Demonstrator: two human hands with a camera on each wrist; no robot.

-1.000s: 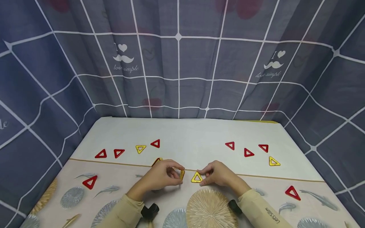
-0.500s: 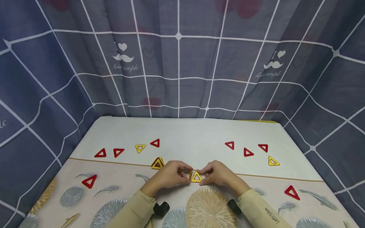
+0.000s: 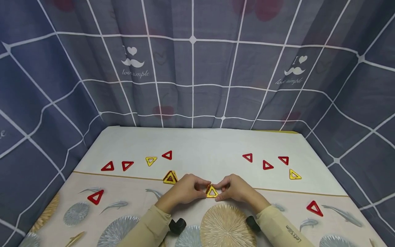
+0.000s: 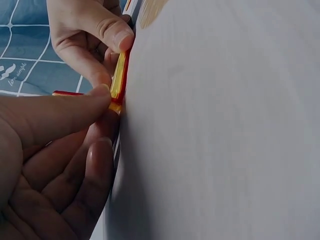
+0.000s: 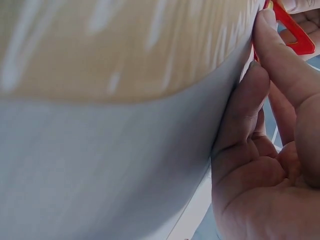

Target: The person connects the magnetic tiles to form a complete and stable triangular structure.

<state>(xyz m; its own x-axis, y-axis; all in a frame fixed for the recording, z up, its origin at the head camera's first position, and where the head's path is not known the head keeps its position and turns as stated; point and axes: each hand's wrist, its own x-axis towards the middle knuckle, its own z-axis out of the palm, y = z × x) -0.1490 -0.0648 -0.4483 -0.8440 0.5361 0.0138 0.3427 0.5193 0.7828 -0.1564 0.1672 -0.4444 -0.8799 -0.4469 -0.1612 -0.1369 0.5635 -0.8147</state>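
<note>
Thumb and fingers of my left hand (image 3: 184, 189) pinch a triangle building tile on its left side, close over the table. From the other side my right hand (image 3: 237, 189) pinches a yellow triangle tile (image 3: 212, 192) by its edge; the two pieces meet between my fingertips. Seen edge-on in the left wrist view, the piece (image 4: 119, 80) shows yellow with red borders. A red triangular frame (image 5: 301, 41) stands between the hands in the right wrist view. Left of my left hand sits an assembled yellow-and-dark-red triangle piece (image 3: 170, 177).
Red tiles (image 3: 107, 166) and a yellow tile (image 3: 151, 161) lie scattered on the left. More red tiles (image 3: 267, 165) and another yellow tile (image 3: 294, 174) lie on the right. Single red tiles rest nearer on each side. A grid-patterned curtain (image 3: 192, 75) encloses the table.
My left hand has moved right with its tile, up against the yellow tile at my right hand. The assembled piece on the left has come into full view. My right hand has stayed in place.
</note>
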